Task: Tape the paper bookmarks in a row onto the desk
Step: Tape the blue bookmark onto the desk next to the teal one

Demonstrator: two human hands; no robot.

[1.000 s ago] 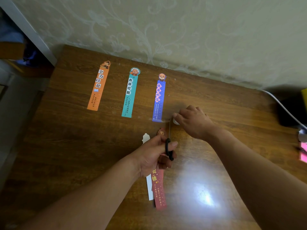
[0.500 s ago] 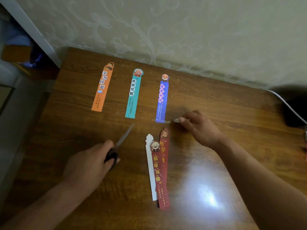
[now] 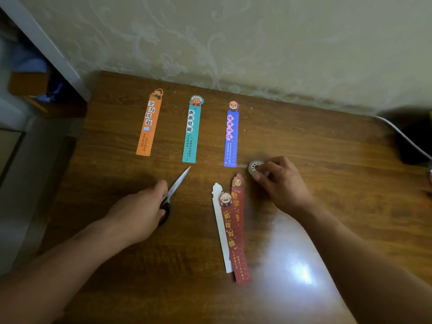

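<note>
3 bookmarks (image 3: 191, 132) lie in a row at the desk's (image 3: 304, 141) back; nearer, a pile (image 3: 236, 230) lies between scissors (image 3: 177, 183), left, and tape (image 3: 256, 168), right.

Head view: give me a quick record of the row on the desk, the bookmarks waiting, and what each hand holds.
row: orange paper bookmark, teal paper bookmark, blue paper bookmark, side by side and apart on the brown wooden desk
waiting: dark red paper bookmarks overlapping a white paper bookmark, nearer the person
left hand: grips black-handled steel scissors, blades pointing toward the teal bookmark
right hand: holds small pale tape roll beside the blue bookmark's lower end
</note>
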